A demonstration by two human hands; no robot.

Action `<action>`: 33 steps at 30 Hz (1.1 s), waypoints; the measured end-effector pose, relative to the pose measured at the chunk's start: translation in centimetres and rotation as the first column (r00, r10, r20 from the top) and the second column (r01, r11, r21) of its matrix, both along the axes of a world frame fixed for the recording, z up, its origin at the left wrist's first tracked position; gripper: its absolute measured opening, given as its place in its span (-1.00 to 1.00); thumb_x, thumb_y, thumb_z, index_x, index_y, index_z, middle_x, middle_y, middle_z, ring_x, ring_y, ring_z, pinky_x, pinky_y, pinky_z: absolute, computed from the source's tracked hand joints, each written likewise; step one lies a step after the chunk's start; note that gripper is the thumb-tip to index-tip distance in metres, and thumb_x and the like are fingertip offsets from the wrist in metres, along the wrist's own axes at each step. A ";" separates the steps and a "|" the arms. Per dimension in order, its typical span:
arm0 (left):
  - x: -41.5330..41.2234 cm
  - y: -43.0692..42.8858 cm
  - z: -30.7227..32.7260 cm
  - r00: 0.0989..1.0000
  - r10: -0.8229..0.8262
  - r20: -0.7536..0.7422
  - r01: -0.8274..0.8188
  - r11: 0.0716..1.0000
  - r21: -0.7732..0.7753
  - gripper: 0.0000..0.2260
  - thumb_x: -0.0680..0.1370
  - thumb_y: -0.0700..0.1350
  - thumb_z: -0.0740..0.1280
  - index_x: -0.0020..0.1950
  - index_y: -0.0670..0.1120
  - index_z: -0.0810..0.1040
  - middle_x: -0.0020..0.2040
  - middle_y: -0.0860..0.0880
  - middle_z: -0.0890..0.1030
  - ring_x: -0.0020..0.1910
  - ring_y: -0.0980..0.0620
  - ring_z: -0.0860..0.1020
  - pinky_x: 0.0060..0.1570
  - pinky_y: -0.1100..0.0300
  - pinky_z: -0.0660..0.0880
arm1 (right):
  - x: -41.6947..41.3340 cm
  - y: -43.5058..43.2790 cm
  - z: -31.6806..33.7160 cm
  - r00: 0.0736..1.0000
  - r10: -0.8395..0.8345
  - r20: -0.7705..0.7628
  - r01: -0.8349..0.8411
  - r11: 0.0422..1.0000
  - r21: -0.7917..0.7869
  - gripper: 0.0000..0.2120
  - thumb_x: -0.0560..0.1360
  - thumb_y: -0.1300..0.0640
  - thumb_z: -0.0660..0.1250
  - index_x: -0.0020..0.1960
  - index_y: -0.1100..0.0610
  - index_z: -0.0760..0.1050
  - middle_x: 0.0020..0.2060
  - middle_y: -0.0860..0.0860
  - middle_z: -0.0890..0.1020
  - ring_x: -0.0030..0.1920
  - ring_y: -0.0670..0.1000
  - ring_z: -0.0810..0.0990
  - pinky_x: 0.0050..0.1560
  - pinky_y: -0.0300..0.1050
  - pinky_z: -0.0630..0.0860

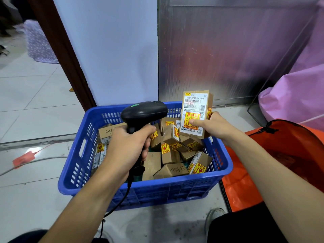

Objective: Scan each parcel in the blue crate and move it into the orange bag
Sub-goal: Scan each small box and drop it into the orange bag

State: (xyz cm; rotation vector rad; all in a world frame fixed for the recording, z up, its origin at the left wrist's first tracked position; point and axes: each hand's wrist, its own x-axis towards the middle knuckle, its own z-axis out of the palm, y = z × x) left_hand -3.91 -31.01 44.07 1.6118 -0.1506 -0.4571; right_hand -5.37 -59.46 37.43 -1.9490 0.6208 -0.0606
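Note:
A blue crate [175, 190] stands on the floor before me, with several small cardboard parcels [171, 155] lying inside it. My left hand [126, 148] grips a black barcode scanner [142, 113] by its handle, head pointing right. My right hand [213, 126] holds one cardboard parcel [195, 106] upright above the crate's far right corner. Its white shipping label and yellow-red sticker face the scanner. The orange bag [284, 155] lies open on the floor right of the crate.
A white wall and a metal panel [228, 50] rise just behind the crate. Pink bags [298, 95] pile up at the right. A cable and a red tag [22, 159] lie on the tiled floor at the left. My shoe [214, 216] is by the crate's front.

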 end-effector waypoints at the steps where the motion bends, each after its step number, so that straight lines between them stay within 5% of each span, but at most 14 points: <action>1: 0.0 0.0 0.0 1.000 0.001 -0.003 -0.001 1.000 0.001 -0.76 0.59 -0.10 0.42 -0.25 -0.12 0.54 -0.43 -0.04 0.48 -0.50 0.02 0.40 -0.43 0.15 0.40 | 0.0 0.1 0.1 1.000 0.003 0.001 -0.003 1.000 0.001 -0.58 0.57 0.02 0.46 0.38 0.08 0.51 0.10 -0.02 0.72 -0.05 -0.11 0.73 -0.13 -0.22 0.61; 19: 0.0 0.2 0.0 0.999 0.002 -0.047 -0.002 1.000 -0.001 -0.77 0.58 -0.08 0.44 -0.24 -0.11 0.54 -0.42 -0.04 0.49 -0.50 0.02 0.40 -0.41 0.15 0.40 | 0.0 -0.3 -0.3 1.000 -0.015 -0.025 0.014 1.000 -0.014 -0.43 0.52 -0.04 0.50 0.43 0.11 0.41 0.08 -0.05 0.72 -0.10 -0.13 0.74 -0.22 -0.29 0.60; 33: 0.0 0.3 0.0 0.999 0.013 -0.033 -0.013 1.000 -0.008 -0.80 0.59 -0.09 0.43 -0.20 -0.12 0.56 -0.42 -0.03 0.50 -0.48 0.02 0.41 -0.38 0.13 0.42 | -0.4 1.0 1.1 1.000 0.003 -0.017 -0.003 1.000 0.003 -0.62 0.59 0.08 0.44 0.37 0.05 0.50 0.05 -0.09 0.68 -0.14 -0.21 0.67 -0.20 -0.30 0.54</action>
